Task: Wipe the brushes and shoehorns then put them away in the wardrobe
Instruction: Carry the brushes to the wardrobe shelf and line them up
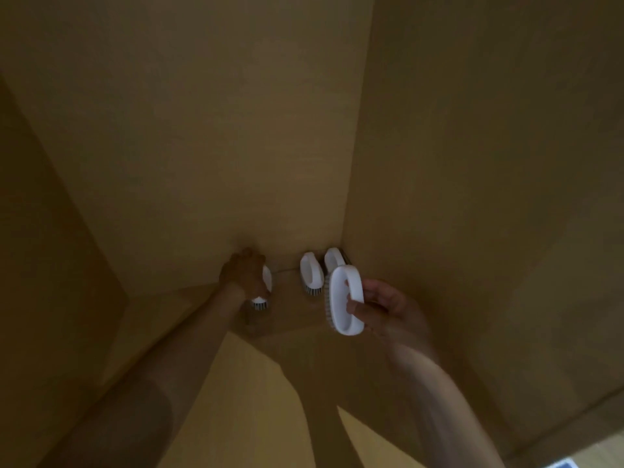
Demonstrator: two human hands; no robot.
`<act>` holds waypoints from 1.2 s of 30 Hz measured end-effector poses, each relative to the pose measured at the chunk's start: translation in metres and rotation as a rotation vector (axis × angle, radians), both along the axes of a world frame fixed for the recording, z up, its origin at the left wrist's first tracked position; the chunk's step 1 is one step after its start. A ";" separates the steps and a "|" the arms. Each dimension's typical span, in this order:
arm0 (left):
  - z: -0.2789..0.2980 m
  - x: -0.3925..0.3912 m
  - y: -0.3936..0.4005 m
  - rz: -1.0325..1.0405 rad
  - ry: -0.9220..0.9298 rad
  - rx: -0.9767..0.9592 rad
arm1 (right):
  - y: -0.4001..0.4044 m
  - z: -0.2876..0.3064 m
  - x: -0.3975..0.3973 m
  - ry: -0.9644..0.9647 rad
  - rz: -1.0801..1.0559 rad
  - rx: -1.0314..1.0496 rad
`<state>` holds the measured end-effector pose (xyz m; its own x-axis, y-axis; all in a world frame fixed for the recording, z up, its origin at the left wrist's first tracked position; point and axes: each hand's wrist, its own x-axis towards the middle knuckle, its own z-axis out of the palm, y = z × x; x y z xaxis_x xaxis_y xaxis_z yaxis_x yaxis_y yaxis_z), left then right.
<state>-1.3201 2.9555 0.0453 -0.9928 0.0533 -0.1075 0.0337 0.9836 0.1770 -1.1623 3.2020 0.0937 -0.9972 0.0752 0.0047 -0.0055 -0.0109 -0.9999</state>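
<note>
Head view puts you deep inside the dim tan wooden wardrobe (189,136), so you look well into the put-away stage. Two white plastic scrub brushes with looped handles already sit in the back right corner, one (310,272) beside the other (334,256). Your left hand (243,273) grips a third white brush (262,288) down on the wardrobe floor; your right hand (383,310) holds a fourth white brush (345,300) in the air, not yet placed. No shoehorns show.
</note>
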 end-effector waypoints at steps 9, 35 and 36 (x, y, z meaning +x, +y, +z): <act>0.003 -0.001 -0.012 0.039 0.049 -0.229 | -0.007 0.003 -0.014 -0.003 0.033 -0.005; 0.053 0.103 0.018 -0.193 0.401 0.472 | -0.014 0.004 -0.020 -0.005 0.093 -0.100; 0.055 0.116 0.024 -0.221 0.412 0.476 | -0.017 0.004 -0.021 -0.007 0.100 -0.104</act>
<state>-1.2039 2.9799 0.1003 -0.9080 0.2083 0.3636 0.3833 0.7637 0.5195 -1.1833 3.1855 0.0976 -0.9997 -0.0250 -0.0047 0.0075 -0.1145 -0.9934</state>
